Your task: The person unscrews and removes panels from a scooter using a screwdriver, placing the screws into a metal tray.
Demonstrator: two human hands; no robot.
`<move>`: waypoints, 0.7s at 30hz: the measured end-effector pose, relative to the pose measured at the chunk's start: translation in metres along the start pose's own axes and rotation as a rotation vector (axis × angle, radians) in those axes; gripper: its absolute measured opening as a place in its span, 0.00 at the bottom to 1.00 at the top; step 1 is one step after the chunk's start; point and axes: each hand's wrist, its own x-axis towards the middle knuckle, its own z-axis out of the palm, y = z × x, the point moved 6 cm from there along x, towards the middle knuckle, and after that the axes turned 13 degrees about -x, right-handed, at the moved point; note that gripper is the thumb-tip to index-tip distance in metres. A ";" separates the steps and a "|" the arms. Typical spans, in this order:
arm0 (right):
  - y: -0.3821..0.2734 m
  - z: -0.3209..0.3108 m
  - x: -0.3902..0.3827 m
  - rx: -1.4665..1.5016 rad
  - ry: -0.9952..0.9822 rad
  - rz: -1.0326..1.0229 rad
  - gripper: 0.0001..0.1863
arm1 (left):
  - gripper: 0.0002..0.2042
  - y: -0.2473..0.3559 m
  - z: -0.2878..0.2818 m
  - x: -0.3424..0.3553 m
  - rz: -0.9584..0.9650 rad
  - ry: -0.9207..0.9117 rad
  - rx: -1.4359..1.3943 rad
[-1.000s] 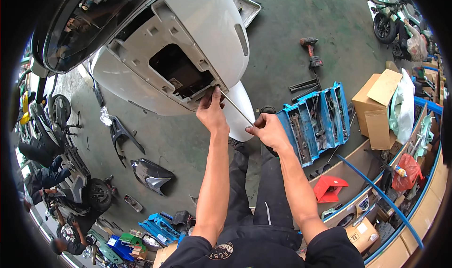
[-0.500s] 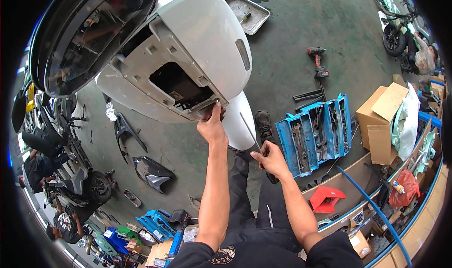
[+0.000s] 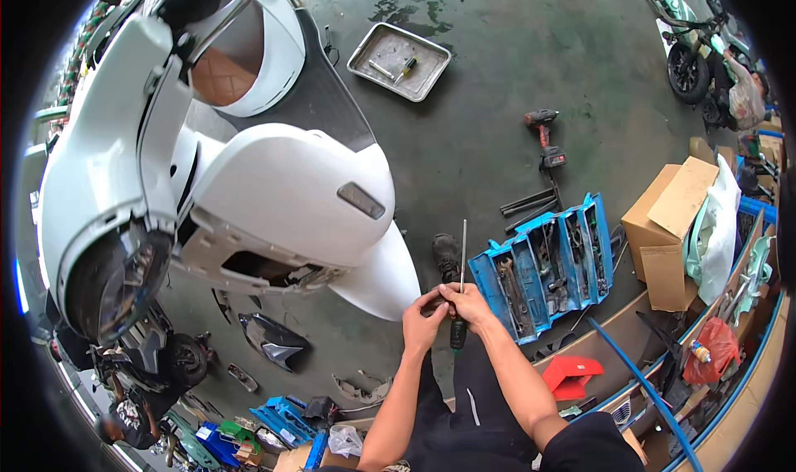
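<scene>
My right hand [image 3: 467, 304] grips a long screwdriver [image 3: 461, 261] with a dark handle, its thin shaft pointing up. My left hand [image 3: 423, 319] is closed beside it, fingertips touching the right hand; what they pinch is too small to make out. Just beyond the hands is the white front fender [image 3: 373, 277] of a white scooter [image 3: 282, 190], whose front panel opening [image 3: 265, 266] shows a dark cavity. A blue cantilever toolbox [image 3: 543, 269] full of wrenches stands to the right of my hands.
A metal tray [image 3: 371, 61] with small tools, a cordless impact driver [image 3: 543, 140], cardboard boxes [image 3: 655, 215] and a red plastic part [image 3: 570, 377] lie around. A dark body panel [image 3: 274, 339] is on the floor. Other people [image 3: 124, 418] are among motorcycles at both sides.
My left hand has left the scooter's panel opening and moved down to meet my right hand. The screwdriver has swung upright, and the view has shifted, showing more of the scooter.
</scene>
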 end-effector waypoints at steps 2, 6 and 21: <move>-0.001 -0.028 0.041 0.012 0.149 0.002 0.11 | 0.19 -0.018 0.002 0.010 0.010 0.036 -0.268; -0.046 -0.070 0.149 0.266 0.179 0.122 0.12 | 0.18 -0.020 -0.009 0.016 -0.061 0.044 -0.166; -0.277 -0.118 0.308 0.409 0.549 -0.076 0.22 | 0.15 -0.108 -0.063 -0.026 -0.417 0.247 -0.275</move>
